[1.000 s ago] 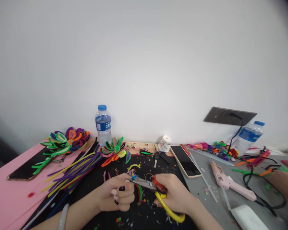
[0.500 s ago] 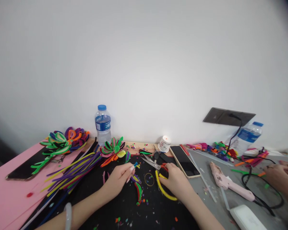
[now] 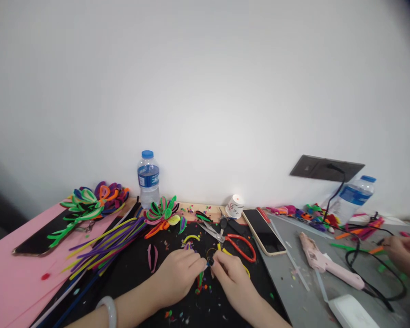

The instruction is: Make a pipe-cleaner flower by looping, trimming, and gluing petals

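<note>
Before the scissors [image 3: 221, 238], the left hand [image 3: 179, 275] and right hand [image 3: 234, 275] pinch closed (any hold too small to tell). The mat [image 3: 262, 278] ends just right of the scissors, leaving little room.

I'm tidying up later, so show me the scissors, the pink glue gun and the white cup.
Scissors [image 3: 220, 238]: head view, metal at the pivot.
Pink glue gun [image 3: 317, 258]: head view, on its body.
White cup [image 3: 233, 209]: head view, on its side wall.

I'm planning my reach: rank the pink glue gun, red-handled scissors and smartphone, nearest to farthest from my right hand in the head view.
From your right hand:
1. Red-handled scissors, just beyond it.
2. Smartphone, beyond and right.
3. Pink glue gun, well off to the right.
</note>
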`<state>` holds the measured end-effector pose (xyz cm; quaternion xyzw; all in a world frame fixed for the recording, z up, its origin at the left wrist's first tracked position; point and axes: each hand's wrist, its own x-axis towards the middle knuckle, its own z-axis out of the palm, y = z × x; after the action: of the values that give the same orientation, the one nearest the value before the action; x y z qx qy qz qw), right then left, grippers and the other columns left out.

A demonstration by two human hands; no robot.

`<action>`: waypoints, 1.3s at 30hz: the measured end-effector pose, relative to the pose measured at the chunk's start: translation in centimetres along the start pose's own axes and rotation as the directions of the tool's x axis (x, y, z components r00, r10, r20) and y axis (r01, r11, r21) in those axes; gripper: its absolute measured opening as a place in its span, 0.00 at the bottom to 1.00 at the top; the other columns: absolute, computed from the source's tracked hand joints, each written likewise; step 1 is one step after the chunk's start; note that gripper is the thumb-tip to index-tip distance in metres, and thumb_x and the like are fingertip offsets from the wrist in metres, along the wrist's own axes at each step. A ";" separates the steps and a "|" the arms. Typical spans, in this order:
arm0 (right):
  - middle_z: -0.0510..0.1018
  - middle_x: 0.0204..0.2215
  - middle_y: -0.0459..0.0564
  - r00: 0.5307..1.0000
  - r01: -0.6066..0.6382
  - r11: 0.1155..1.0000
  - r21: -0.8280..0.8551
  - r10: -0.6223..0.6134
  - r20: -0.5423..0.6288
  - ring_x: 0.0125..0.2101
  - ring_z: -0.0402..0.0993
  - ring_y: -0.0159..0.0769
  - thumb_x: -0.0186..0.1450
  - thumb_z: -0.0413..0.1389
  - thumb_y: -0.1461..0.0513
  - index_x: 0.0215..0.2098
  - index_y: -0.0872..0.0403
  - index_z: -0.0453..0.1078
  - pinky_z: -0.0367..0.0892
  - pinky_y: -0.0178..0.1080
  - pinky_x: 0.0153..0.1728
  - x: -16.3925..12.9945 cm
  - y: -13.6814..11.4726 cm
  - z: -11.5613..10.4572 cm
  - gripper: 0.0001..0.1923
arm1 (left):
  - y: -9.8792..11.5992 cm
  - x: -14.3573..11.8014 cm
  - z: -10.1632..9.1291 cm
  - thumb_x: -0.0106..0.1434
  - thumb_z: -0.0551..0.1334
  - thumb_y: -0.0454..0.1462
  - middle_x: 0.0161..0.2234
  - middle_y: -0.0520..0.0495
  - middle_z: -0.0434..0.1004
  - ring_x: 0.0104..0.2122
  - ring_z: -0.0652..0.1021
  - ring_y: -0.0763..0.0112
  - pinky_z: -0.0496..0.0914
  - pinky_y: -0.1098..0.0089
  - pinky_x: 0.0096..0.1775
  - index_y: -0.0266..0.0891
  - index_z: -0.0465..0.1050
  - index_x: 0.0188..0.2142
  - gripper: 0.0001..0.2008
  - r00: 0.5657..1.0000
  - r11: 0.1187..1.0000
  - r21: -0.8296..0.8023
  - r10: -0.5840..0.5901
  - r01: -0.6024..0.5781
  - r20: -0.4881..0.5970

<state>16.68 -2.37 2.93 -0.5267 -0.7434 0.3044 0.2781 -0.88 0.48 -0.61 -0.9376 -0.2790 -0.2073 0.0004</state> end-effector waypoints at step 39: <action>0.68 0.39 0.56 0.982 -0.143 0.881 -0.451 0.070 -0.174 0.42 0.63 0.44 0.52 0.52 0.66 0.43 0.58 0.60 0.58 0.43 0.43 1.5 4.8 -3.6 0.19 | -1.0 0.9 -0.2 0.63 0.48 0.45 0.16 0.57 0.54 0.19 0.58 0.77 0.51 0.75 0.23 0.37 0.62 0.24 0.17 0.774 0.297 -0.870 -0.618 0.393 0.138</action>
<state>21.82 0.83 1.90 -0.6396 -0.7407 0.0925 0.1838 -0.80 1.76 -0.18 -0.6362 -0.4159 -0.4107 -0.5036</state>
